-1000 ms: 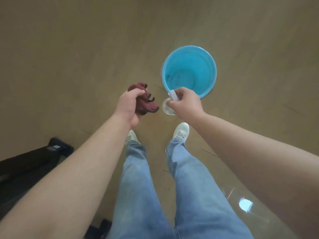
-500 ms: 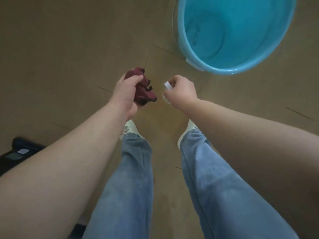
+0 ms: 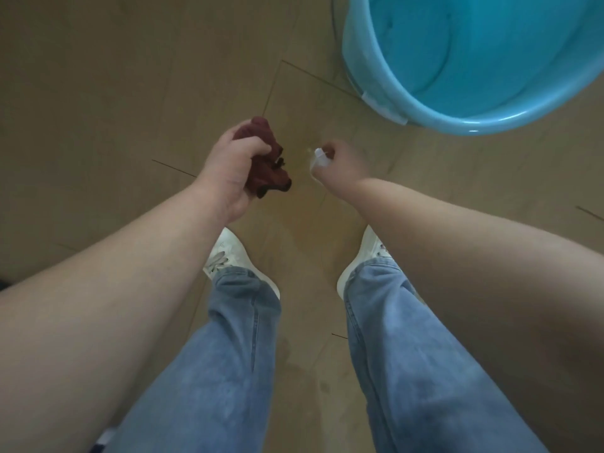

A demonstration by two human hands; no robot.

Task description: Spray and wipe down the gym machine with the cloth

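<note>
Two hands, both gripping. One dark red cloth (image 3: 268, 174), bunched, clutched in the left hand (image 3: 228, 168). One small clear spray bottle (image 3: 319, 159) with a white top, mostly hidden inside the curled fingers of the right hand (image 3: 344, 165). Cloth and bottle are near each other but apart, both held above the floor. One blue bucket (image 3: 425, 116) at upper right. Two white shoes (image 3: 225, 256), two jeans legs (image 3: 228, 354). The floor (image 3: 98, 93) is tan planks with thin dark seams.
</note>
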